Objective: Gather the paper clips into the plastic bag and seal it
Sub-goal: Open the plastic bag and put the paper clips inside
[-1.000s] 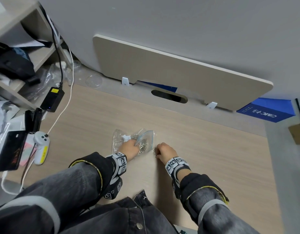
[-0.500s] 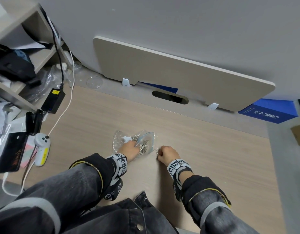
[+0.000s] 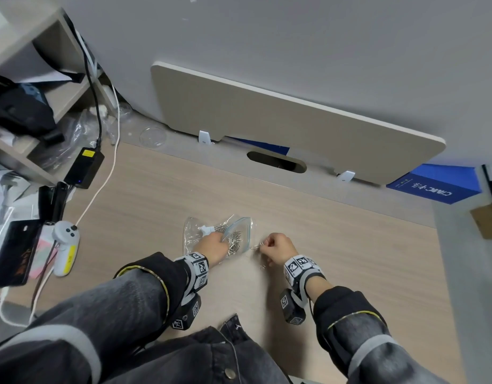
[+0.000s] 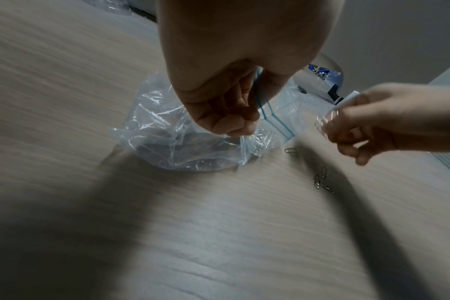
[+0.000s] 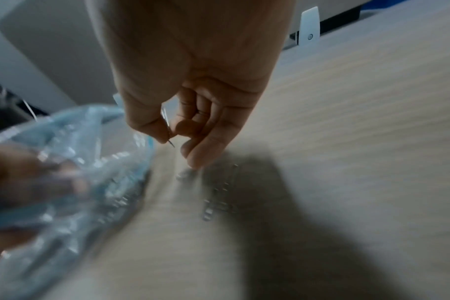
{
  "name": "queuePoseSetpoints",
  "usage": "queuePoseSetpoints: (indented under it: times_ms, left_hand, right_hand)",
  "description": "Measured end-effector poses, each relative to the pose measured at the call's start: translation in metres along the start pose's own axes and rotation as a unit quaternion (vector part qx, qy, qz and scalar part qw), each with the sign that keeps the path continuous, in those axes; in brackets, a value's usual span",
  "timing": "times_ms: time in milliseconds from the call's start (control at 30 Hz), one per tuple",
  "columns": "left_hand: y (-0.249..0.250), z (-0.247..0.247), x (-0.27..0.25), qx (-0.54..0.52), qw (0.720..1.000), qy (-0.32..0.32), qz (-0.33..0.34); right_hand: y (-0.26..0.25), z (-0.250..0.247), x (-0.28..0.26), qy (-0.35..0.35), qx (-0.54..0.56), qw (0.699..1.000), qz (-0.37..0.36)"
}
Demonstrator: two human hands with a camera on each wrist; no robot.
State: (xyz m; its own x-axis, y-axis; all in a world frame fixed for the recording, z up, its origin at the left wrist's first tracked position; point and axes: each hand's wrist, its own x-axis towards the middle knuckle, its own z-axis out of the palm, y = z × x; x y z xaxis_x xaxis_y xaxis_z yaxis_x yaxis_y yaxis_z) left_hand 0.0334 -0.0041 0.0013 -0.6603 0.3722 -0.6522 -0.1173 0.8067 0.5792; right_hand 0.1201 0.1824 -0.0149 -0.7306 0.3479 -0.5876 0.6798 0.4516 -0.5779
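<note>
On the wooden desk [image 3: 336, 245], left hand [image 3: 211, 246] pinches the plastic bag [image 4: 167, 146] mouth open to receive, while right hand [image 3: 276, 249] pinches paper clips [image 5: 168, 130] beside loose clips [image 4: 321, 180].

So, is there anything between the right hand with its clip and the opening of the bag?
Nothing visible. The right hand pinches a paper clip beside the plastic bag, whose mouth the left hand holds open.

The clear plastic bag [image 3: 211, 236] with its blue zip strip lies crumpled on the table [image 3: 350, 245], mouth open, a heap of silver paper clips [image 3: 235, 239] inside. Just right of its mouth a few loose clips [image 4: 322, 180] lie flat.
</note>
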Motion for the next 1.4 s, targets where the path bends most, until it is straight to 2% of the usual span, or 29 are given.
queuePoseSetpoints:
  times_ms: [167,300,400,500,567,633,700,800,1167,1233,1333,1400]
  left_hand:
    - [0.007,0.001,-0.001,-0.01,1.0,0.001,0.016]
    - [0.009,0.001,-0.001,-0.008,1.0,0.006,0.023]
    - [0.009,0.002,-0.002,-0.006,1.0,0.007,0.017]
    - [0.007,0.003,-0.002,-0.005,1.0,0.004,0.01]
    - [0.006,0.004,-0.002,-0.005,1.0,0.002,0.01]
    - [0.006,0.005,-0.001,-0.003,1.0,0.001,0.011]
    - [0.006,0.005,-0.001,-0.002,1.0,-0.002,0.014]
    - [0.005,0.006,-0.001,0.008,1.0,-0.007,0.018]
    - [0.004,0.006,-0.003,0.023,1.0,-0.003,0.02]
    - [0.004,0.006,-0.003,0.025,0.999,-0.002,0.02]
    - [0.005,0.006,-0.003,0.027,0.999,-0.003,0.018]
    - [0.006,0.007,-0.003,0.025,1.0,-0.004,0.017]
  right_hand:
    - [-0.032,0.006,0.004,0.0,0.092,0.995,-0.034]
    - [-0.042,0.013,0.006,-0.006,0.077,0.995,-0.056]
    - [-0.037,0.006,0.008,0.026,0.073,0.996,-0.048]
    - [-0.022,-0.007,0.008,0.064,0.007,0.998,-0.026]
    - [-0.011,-0.016,0.002,0.062,-0.078,0.995,-0.011]
    - [0.001,-0.02,-0.005,0.026,-0.174,0.984,-0.005]
    - [0.01,-0.018,-0.011,-0.018,-0.223,0.975,-0.002]
    - [0.019,-0.009,-0.015,-0.05,-0.239,0.97,-0.001]
    - [0.031,0.011,-0.016,-0.018,-0.285,0.956,-0.068]
    - [0.036,0.01,-0.017,0.001,-0.256,0.965,-0.057]
    - [0.039,0.01,-0.019,0.047,-0.209,0.977,0.005]
    - [0.039,0.012,-0.018,0.052,-0.208,0.976,0.034]
